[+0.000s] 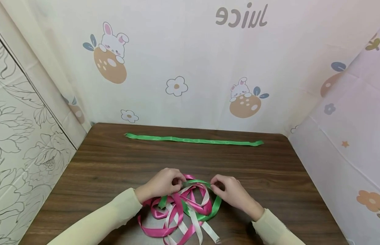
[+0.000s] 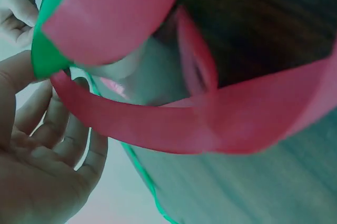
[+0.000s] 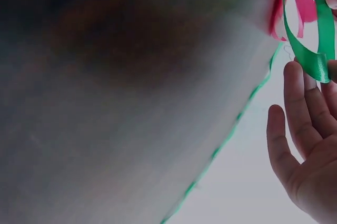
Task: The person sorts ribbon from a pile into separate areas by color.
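Observation:
A loose heap of satin ribbons lies near the front of the table, with a pink ribbon, a white ribbon and a green ribbon tangled together. At the heap's upper left, my left hand pinches the green ribbon between thumb and forefinger, while pink loops hang close by its fingers in the left wrist view. On the upper right, my right hand pinches another part of the green ribbon, its other fingers extended. Between the hands a short green stretch runs above the pink and white loops.
A separate green ribbon lies stretched nearly straight along the back of the brown wooden table. Behind the table hangs a printed curtain, with more patterned cloth at both sides.

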